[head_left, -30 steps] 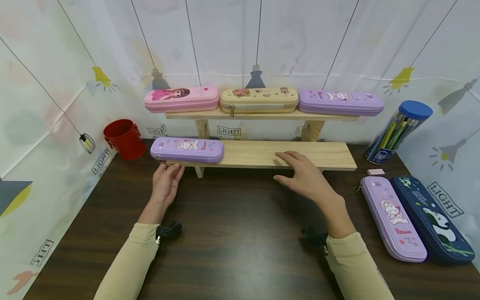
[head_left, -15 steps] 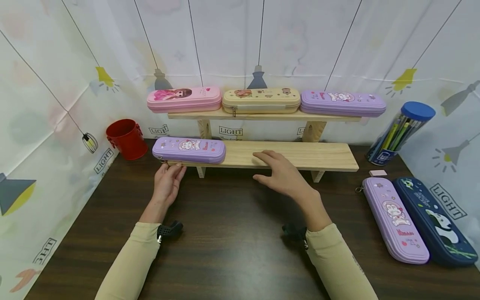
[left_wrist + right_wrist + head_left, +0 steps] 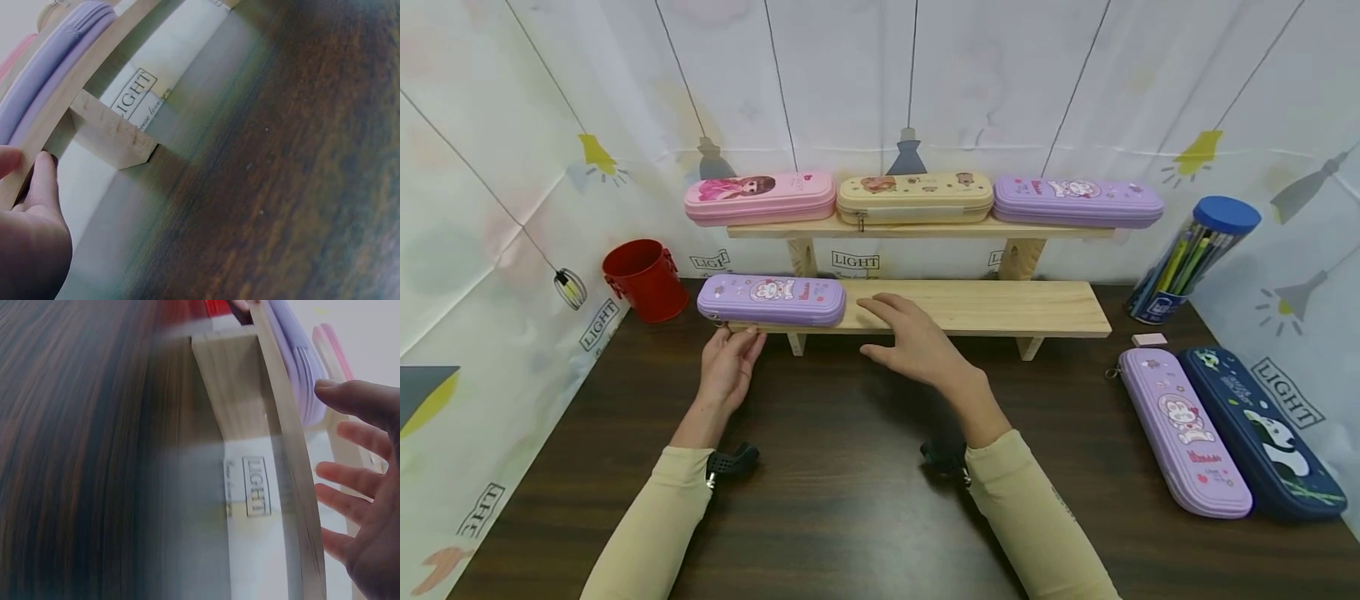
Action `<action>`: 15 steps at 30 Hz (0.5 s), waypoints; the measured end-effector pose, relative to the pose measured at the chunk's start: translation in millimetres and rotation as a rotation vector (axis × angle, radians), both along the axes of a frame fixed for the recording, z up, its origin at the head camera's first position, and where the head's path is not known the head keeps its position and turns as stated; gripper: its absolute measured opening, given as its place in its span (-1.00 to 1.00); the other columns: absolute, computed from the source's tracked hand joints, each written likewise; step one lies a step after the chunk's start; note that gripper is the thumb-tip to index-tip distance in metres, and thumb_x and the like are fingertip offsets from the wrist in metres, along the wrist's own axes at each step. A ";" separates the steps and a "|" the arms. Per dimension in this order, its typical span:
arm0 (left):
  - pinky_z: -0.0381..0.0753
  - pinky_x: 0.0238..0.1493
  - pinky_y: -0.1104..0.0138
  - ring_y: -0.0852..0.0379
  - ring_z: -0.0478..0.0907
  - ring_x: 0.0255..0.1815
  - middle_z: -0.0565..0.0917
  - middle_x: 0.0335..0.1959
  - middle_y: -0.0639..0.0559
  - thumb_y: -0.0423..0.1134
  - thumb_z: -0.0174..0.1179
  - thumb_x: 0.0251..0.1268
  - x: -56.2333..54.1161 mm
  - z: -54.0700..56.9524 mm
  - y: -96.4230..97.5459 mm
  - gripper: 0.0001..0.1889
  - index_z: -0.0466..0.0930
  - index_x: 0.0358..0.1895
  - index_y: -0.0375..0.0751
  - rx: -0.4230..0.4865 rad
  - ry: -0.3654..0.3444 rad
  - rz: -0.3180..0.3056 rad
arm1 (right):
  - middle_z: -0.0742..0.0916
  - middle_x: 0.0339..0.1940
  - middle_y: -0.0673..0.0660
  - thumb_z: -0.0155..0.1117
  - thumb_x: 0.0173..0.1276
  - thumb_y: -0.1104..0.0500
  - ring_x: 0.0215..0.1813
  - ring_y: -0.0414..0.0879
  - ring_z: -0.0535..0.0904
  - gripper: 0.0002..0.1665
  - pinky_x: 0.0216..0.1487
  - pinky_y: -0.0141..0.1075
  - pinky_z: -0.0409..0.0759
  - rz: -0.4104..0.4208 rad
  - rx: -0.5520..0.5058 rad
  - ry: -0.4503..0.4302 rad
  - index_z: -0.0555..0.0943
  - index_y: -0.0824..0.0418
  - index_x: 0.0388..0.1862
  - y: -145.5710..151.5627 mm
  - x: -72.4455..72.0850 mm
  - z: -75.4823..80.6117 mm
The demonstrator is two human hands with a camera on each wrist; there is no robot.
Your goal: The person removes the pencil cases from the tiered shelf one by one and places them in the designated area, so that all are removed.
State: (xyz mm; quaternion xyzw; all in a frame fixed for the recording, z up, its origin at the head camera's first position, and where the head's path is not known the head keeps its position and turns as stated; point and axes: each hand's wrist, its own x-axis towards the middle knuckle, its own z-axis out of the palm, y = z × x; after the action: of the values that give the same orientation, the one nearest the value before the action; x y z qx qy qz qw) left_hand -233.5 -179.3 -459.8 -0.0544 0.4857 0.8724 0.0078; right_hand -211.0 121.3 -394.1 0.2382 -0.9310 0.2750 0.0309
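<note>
A purple pencil case [image 3: 771, 300] with a cartoon figure lies on the left end of the lower shelf of a two-tier wooden shelf [image 3: 1015, 304]. Just below that case, my left hand [image 3: 724, 371] holds the shelf's front edge; in the left wrist view its thumb is at the edge and a finger [image 3: 45, 181] reaches underneath. My right hand [image 3: 917, 343], fingers spread, hovers over the lower shelf to the right of the case. In the right wrist view, the right thumb [image 3: 350, 397] appears close to the case's end; contact cannot be told.
On the upper shelf stand pink [image 3: 760, 200], cream [image 3: 916, 200] and purple [image 3: 1078, 202] pencil cases. A red bucket [image 3: 643, 283] stands left. At right are a pen-filled tub [image 3: 1195, 258], a pink eraser [image 3: 1149, 339], a lilac case [image 3: 1183, 433] and a navy panda case [image 3: 1262, 433].
My right hand has moved left along the lower shelf, toward the purple pencil case. My left hand has stayed at the shelf's left end, and the cases have not moved.
</note>
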 end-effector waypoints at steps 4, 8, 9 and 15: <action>0.60 0.24 0.44 0.32 0.63 0.07 0.54 0.12 0.07 -0.48 -0.01 0.50 -1.5 -0.5 0.0 -0.69 0.29 0.19 -0.16 0.006 -0.004 0.004 | 0.38 0.52 0.13 0.38 0.33 -0.08 0.54 0.12 0.26 -0.16 0.54 0.12 0.31 0.000 -0.034 0.010 0.28 -0.05 0.53 -14.3 -6.6 -1.0; 0.60 0.23 0.44 0.32 0.64 0.06 0.54 0.12 0.06 -0.48 -0.01 0.49 -2.0 -0.1 -0.8 -0.70 0.30 0.18 -0.16 0.000 -0.002 0.012 | 0.39 0.51 0.15 0.41 0.31 -0.02 0.54 0.11 0.25 -0.17 0.54 0.09 0.32 0.014 -0.110 0.040 0.32 0.00 0.51 -32.9 -13.3 -3.6; 0.61 0.22 0.45 0.32 0.63 0.06 0.54 0.12 0.06 -0.48 -0.02 0.49 -2.1 -0.1 -1.2 -0.70 0.30 0.17 -0.16 0.002 -0.003 0.016 | 0.38 0.51 0.16 0.42 0.31 0.00 0.55 0.11 0.23 -0.18 0.54 0.09 0.32 0.015 -0.129 0.047 0.32 0.00 0.51 -38.1 -14.9 -5.0; 0.61 0.23 0.45 0.32 0.62 0.06 0.52 0.12 0.06 -0.49 -0.04 0.51 -2.5 -0.5 -1.0 -0.71 0.29 0.17 -0.15 0.011 -0.012 0.015 | 0.25 0.59 0.20 0.45 0.25 0.04 0.61 0.13 0.11 -0.16 0.59 0.08 0.25 -0.001 -0.173 0.114 0.35 0.01 0.49 -62.7 -24.2 -14.3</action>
State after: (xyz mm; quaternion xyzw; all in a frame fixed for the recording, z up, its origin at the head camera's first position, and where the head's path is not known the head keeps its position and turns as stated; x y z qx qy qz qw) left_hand -236.0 -180.3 -460.3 -0.0633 0.4803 0.8748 0.0047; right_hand -235.2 58.5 -408.4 0.2493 -0.9007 0.3401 0.1045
